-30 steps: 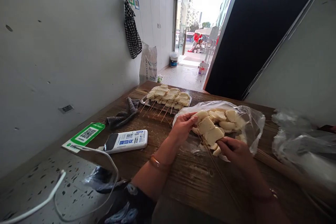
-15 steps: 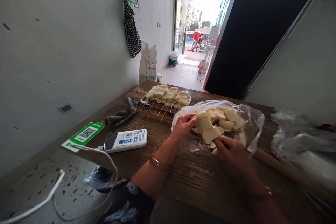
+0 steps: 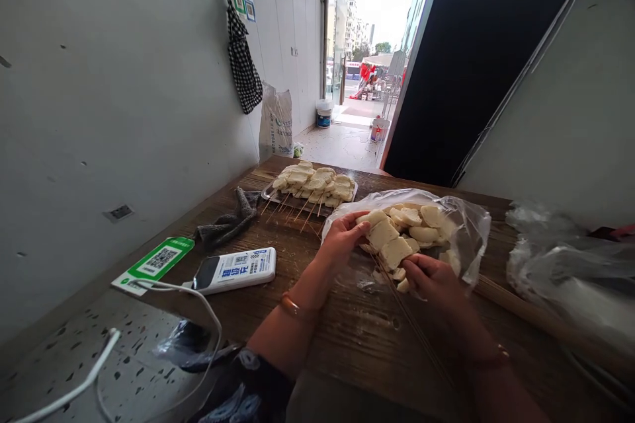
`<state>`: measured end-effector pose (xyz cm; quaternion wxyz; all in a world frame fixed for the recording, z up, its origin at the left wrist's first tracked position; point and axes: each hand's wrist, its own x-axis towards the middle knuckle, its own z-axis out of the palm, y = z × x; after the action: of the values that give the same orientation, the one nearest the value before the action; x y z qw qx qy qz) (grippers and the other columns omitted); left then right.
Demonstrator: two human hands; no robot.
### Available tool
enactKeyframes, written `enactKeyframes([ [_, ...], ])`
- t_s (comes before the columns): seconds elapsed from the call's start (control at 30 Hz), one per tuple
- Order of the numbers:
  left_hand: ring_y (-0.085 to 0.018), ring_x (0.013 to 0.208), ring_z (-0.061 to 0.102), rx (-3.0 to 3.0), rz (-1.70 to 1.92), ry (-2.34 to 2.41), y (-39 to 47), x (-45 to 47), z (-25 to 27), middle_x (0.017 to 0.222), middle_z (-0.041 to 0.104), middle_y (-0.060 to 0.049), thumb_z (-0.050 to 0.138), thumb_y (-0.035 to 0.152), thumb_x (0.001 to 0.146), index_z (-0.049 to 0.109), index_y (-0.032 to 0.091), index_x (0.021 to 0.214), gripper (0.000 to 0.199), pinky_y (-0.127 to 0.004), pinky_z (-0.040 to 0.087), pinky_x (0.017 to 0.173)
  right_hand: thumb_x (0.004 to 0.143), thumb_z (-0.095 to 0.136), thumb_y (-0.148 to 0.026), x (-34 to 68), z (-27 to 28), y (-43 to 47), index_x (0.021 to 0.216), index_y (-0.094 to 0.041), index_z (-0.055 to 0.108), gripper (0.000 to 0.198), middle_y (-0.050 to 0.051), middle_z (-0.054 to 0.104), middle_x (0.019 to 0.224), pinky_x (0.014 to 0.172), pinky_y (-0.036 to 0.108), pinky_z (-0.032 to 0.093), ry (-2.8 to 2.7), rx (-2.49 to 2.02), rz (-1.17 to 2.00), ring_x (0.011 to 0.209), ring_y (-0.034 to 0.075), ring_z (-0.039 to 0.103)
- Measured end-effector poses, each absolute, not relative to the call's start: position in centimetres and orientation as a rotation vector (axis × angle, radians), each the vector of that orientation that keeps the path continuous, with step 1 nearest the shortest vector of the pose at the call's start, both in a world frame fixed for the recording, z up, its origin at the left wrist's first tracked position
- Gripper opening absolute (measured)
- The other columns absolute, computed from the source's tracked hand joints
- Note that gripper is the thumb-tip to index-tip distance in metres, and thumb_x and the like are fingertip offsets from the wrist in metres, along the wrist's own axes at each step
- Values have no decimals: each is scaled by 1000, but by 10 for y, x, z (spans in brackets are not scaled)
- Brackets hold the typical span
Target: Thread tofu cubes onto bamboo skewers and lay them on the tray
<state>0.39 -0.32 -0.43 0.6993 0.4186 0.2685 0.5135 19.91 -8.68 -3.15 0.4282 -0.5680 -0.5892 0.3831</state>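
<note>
My left hand (image 3: pixel 347 236) is closed on the upper end of a short row of pale bun slices (image 3: pixel 384 233), thumb on top. At the lower end of that row, my right hand (image 3: pixel 432 279) pinches with thumb and fingers; whether a skewer runs inside the slices is hidden. Under and behind them a clear plastic bag (image 3: pixel 479 228) lies spread open, with loose pale slices (image 3: pixel 423 234) in it. Several thin wooden skewers (image 3: pixel 415 317) lie on the table below my hands. Beyond my left hand, a metal tray (image 3: pixel 268 193) bears piled skewered slices (image 3: pixel 317 180), sticks toward me.
On the wooden table (image 3: pixel 347 337) to the left lie a dark grey cloth (image 3: pixel 228 221), a white phone-like device (image 3: pixel 235 269) with a cable, and a green QR card (image 3: pixel 159 261). Crumpled clear plastic (image 3: pixel 555 271) lies at the right. A wall runs along the left.
The view has shifted slightly, so the scene sits a little farther left. Both hands keep their hold on the row of slices, with hardly any movement.
</note>
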Motion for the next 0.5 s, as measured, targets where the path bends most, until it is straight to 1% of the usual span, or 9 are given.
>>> enactKeyframes([
  [0.17, -13, 64, 60, 959, 1128, 621, -3, 1, -2, 86, 69, -6, 85, 32, 59, 70, 11, 104, 51, -25, 52, 55, 86, 53, -53, 199, -30, -88, 65, -18, 58, 42, -2, 51, 51, 43, 22, 32, -1531, -1446, 908, 46, 10, 42],
  [0.23, -14, 66, 61, 954, 1135, 617, -3, 0, -1, 86, 69, -6, 85, 31, 60, 69, 12, 107, 53, -26, 53, 56, 87, 53, -50, 198, -29, -88, 66, -18, 60, 39, -2, 52, 52, 44, 22, 33, -1555, -1466, 846, 47, 11, 43],
  [0.3, -15, 68, 63, 911, 1143, 602, -3, 0, -1, 86, 69, -6, 85, 33, 61, 66, 14, 113, 58, -26, 54, 58, 86, 54, -47, 197, -27, -88, 67, -18, 62, 36, -2, 53, 52, 46, 22, 34, -1579, -1489, 776, 48, 12, 46],
  [0.4, -14, 66, 64, 810, 1147, 593, -2, 0, -2, 84, 68, -5, 81, 44, 65, 60, 16, 119, 64, -27, 55, 59, 86, 53, -46, 194, -23, -90, 69, -17, 65, 35, -2, 55, 52, 48, 23, 37, -1583, -1509, 718, 49, 12, 49],
  [0.5, -14, 66, 64, 746, 1130, 592, -1, 0, -3, 87, 68, -7, 73, 56, 71, 61, 14, 116, 63, -26, 54, 58, 86, 54, -45, 191, -18, -93, 70, -18, 67, 34, -1, 59, 54, 50, 23, 39, -1586, -1517, 685, 51, 13, 52],
])
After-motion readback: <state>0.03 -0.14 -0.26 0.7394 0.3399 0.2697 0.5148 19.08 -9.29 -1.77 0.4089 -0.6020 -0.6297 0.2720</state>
